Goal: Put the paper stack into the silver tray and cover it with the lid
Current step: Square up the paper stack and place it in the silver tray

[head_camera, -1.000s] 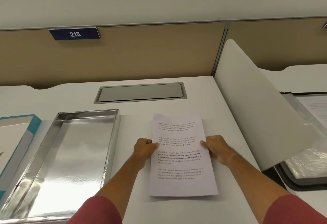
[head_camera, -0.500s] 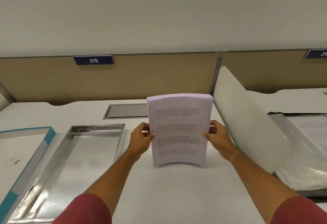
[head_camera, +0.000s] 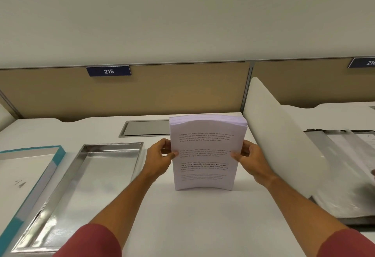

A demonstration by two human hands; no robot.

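The printed paper stack [head_camera: 205, 153] stands upright on its bottom edge on the white desk, slightly bowed. My left hand [head_camera: 160, 160] grips its left edge and my right hand [head_camera: 250, 160] grips its right edge. The silver tray [head_camera: 113, 149] lies open and holds nothing, to the left of the stack. A teal-edged lid [head_camera: 58, 155] lies flat at the far left, beside the tray.
A white divider panel [head_camera: 284, 141] rises just right of my right hand. Beyond it sits another tray with papers [head_camera: 349, 155]. A grey cable hatch [head_camera: 146, 128] is set in the desk behind the stack. A tan partition with sign 215 [head_camera: 108, 71] backs the desk.
The stack lay flat on the desk with both hands at its sides; both hands have lifted it and stood it upright on its bottom edge. The view has tilted upward.
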